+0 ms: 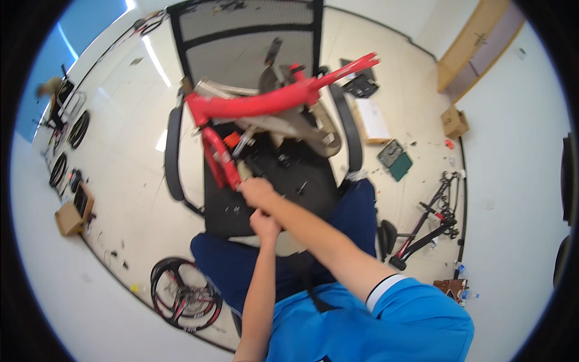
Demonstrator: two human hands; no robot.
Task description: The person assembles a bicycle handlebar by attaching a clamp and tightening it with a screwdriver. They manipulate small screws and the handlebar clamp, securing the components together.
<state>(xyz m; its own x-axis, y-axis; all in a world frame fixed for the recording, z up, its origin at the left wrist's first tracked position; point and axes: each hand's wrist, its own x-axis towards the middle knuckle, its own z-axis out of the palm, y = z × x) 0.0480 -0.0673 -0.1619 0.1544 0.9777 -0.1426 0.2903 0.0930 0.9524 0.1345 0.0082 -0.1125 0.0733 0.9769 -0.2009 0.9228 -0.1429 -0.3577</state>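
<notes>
Fingers of the right hand (pixel 256 190) are closed around the lower end of the red bicycle frame (pixel 265 102). The left hand (pixel 264 224) sits clenched just below it; whether it grips anything cannot be determined. The frame lies across the seat of a black mesh office chair (pixel 253 36). Bicycle wheels (pixel 184 295) lie on the floor to the left.

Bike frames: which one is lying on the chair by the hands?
The red bike frame, lying across the black chair right by the hands. The other bike frame is dark with red bits and lies on the floor by the wall.
</notes>
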